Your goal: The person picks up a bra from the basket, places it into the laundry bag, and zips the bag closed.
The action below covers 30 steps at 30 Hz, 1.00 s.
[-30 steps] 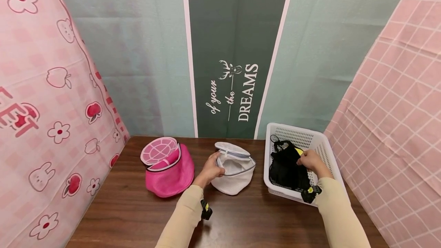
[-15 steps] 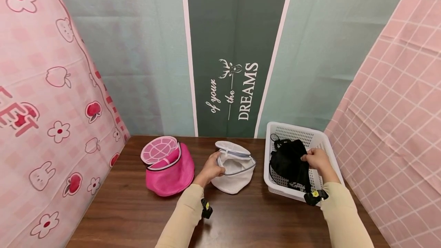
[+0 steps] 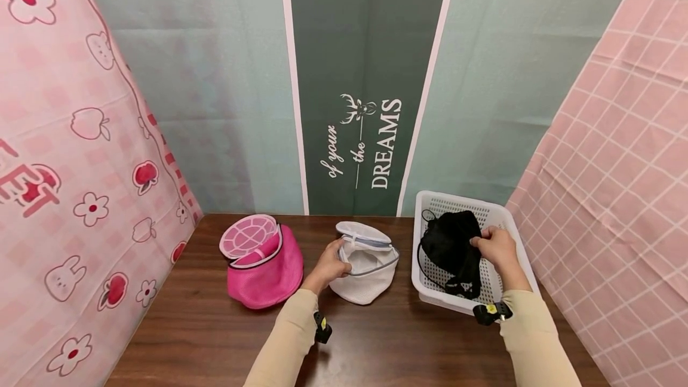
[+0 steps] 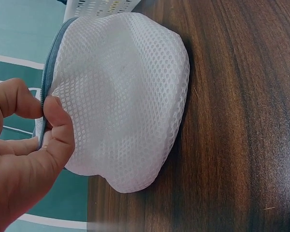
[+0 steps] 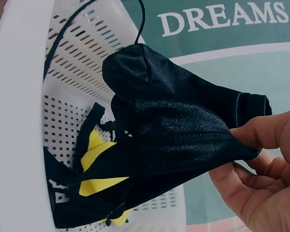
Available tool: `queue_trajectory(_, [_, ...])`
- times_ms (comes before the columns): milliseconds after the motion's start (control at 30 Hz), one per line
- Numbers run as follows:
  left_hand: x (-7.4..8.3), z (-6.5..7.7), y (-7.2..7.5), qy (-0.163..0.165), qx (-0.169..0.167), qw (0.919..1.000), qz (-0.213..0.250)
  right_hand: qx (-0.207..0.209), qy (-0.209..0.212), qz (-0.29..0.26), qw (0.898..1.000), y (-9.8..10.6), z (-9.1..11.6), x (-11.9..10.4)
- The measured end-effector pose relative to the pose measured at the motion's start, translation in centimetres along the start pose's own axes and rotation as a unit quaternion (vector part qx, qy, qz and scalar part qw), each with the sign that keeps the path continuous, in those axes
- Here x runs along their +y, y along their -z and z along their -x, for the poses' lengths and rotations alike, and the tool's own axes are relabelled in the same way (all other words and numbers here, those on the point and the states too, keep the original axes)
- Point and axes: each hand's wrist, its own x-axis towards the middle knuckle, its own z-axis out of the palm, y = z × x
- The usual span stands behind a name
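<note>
My left hand (image 3: 328,264) pinches the zippered rim of a white mesh laundry bag (image 3: 362,288), whose round lid (image 3: 364,232) is folded back. In the left wrist view, thumb and fingers grip the grey zip edge, and the bag's honeycomb mesh (image 4: 121,96) bulges toward the table. Over at the right, my right hand (image 3: 497,249) pinches the edge of a black bra (image 3: 454,243) above a white basket (image 3: 421,279). The bra's cups and a thin strap hang down in the right wrist view. Below it, a yellow piece with black trim (image 5: 101,166) lies in the basket.
A bright pink mesh laundry bag (image 3: 266,279) with its round lid (image 3: 249,236) folded back stands at the left. All sit on a brown wooden table (image 3: 387,345). Hanging cloths form a backdrop (image 3: 371,46) behind and on both sides.
My right hand has drawn the black bra up and slightly right, so it now hangs bunched over the basket. The left hand and both bags have stayed in place.
</note>
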Motion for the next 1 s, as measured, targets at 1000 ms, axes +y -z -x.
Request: queue_trajectory(1000, [-0.3, -0.2, 0.2, 0.002, -0.008, 0.9999, -0.014, 0.146, 0.051, -0.025, 0.988, 0.8, 0.4, -4.4])
